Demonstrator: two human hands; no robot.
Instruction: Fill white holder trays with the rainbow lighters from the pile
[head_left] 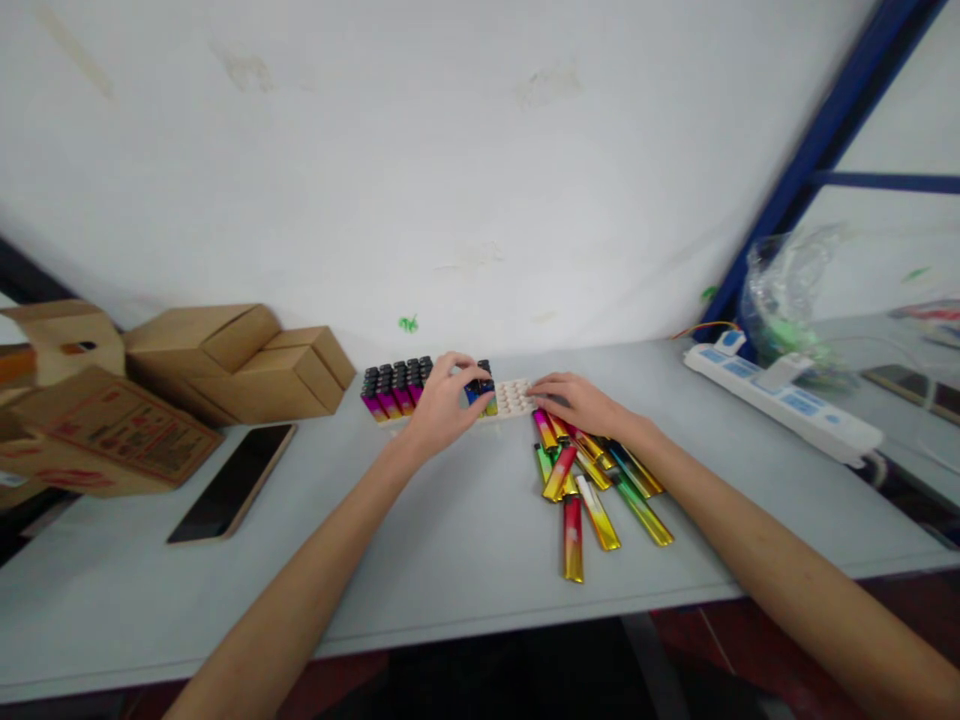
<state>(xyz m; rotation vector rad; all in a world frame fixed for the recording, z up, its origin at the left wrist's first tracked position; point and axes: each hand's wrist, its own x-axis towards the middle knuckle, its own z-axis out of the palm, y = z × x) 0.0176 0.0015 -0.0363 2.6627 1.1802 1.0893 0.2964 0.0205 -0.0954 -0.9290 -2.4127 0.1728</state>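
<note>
A white tray with round holes (513, 398) lies by the wall. Its left part bears rows of upright purple lighters with black tops (397, 388). My left hand (441, 408) reaches over the tray's middle, thumb and fingers closed around a blue lighter (472, 390); more blue-and-yellow lighters stand beside it. At the tray's right end, my right hand (571, 402) has its fingertips and thumb on the edge, partly hiding it. Just below that hand, shiny lighters in red, green, pink and gold (573, 540) lie in a loose pile, some under the wrist.
On the left of the grey table (450, 540) are a dark phone (234, 484), closed cardboard boxes (247, 365) and an opened carton (112, 430). A white power strip (784, 400) with plugs lies at the right, near a clear plastic bag (787, 290) and a blue frame post (810, 170).
</note>
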